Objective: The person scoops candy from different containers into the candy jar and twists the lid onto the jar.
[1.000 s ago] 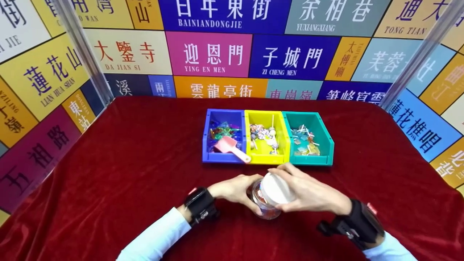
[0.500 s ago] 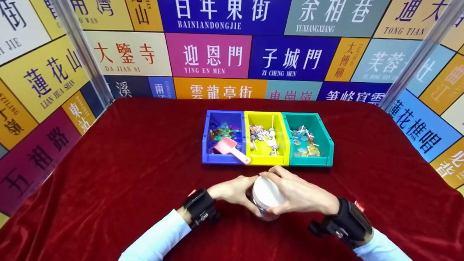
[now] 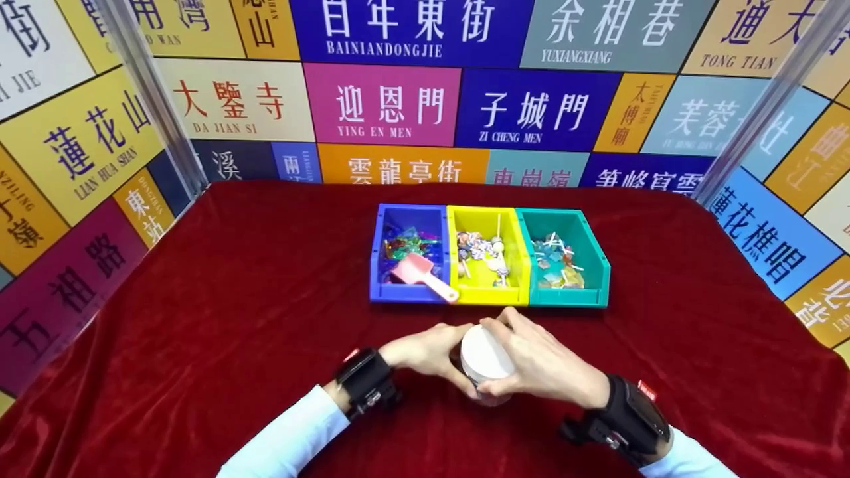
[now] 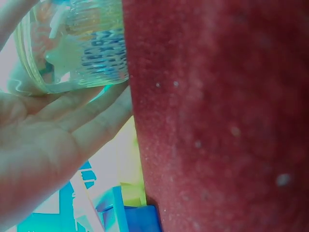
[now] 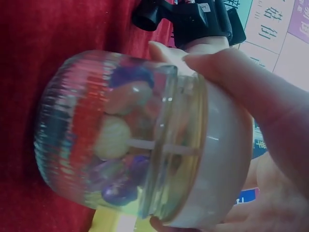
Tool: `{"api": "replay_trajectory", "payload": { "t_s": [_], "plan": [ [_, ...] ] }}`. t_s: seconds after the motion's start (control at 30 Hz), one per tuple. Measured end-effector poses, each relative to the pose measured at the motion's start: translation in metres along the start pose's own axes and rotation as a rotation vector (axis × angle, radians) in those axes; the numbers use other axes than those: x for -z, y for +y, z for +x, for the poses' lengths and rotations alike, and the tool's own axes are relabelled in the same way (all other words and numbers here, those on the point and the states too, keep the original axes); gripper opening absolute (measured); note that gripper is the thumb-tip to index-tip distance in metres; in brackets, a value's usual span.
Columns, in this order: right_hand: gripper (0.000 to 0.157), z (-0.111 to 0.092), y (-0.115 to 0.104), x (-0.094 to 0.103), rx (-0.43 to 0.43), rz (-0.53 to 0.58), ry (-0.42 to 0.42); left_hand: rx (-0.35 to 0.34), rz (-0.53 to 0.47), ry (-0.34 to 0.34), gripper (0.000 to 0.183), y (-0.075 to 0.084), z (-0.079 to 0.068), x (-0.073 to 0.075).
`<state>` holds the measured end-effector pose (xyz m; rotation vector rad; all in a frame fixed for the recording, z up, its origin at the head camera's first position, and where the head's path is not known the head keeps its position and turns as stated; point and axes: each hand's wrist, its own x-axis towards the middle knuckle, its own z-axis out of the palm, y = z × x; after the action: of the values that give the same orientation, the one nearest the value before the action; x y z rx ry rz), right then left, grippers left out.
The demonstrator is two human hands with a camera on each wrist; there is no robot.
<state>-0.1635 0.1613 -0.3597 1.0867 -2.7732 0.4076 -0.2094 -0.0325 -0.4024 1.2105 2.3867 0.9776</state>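
Note:
A clear ribbed glass jar (image 5: 63, 130) stands on the cloth, with candies and a white-stick lollipop (image 5: 113, 137) showing through its wall. On its mouth sits a white lid (image 3: 486, 352), and a strip of the glass neck shows below the lid's rim in the right wrist view. My left hand (image 3: 428, 352) holds the jar's side, thumb in front and fingers behind. From the right, my right hand (image 3: 551, 365) grips the lid round its edge. Part of the left palm and fingers (image 4: 91, 113) shows against the glass in the left wrist view.
Beyond the hands, three joined bins stand in a row: blue (image 3: 398, 294), yellow (image 3: 495, 296) and teal (image 3: 571, 297), each with sweets inside. A pink scoop (image 3: 425, 275) lies across the blue bin's front edge. Dark red cloth (image 3: 232, 318) covers the table; printed panels surround it.
The lid was tilted over the jar, with the mouth partly showing. It has come down level over the mouth, and my right hand has shifted left and turned with it. My left hand stays put.

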Motion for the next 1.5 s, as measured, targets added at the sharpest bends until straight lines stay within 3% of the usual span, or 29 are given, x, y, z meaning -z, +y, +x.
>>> {"api": "replay_trajectory", "payload": {
  "t_s": [0.17, 0.4, 0.77, 1.07, 1.23, 1.5],
  "plan": [
    [0.086, 0.000, 0.001, 0.000, -0.029, 0.026, -0.004, 0.006, 0.005, 0.002, 0.071, 0.000, 0.000, 0.001],
    [0.081, 0.001, 0.006, 0.004, 0.020, 0.082, -0.033, -0.028, 0.012, -0.010, 0.078, -0.002, 0.001, 0.000],
    [0.076, 0.002, 0.009, 0.006, 0.059, 0.179, -0.061, -0.022, 0.010, -0.011, 0.076, -0.001, 0.001, 0.001],
    [0.073, 0.003, 0.009, 0.014, 0.092, 0.188, -0.059, -0.003, -0.010, -0.024, 0.076, -0.001, 0.001, 0.001],
    [0.079, 0.002, 0.009, 0.012, 0.070, 0.183, -0.073, 0.011, -0.004, -0.025, 0.074, 0.000, 0.001, 0.003],
    [0.082, 0.000, 0.007, 0.004, 0.027, 0.190, -0.054, -0.029, 0.014, -0.016, 0.077, -0.001, 0.001, 0.001]
  ]
}}
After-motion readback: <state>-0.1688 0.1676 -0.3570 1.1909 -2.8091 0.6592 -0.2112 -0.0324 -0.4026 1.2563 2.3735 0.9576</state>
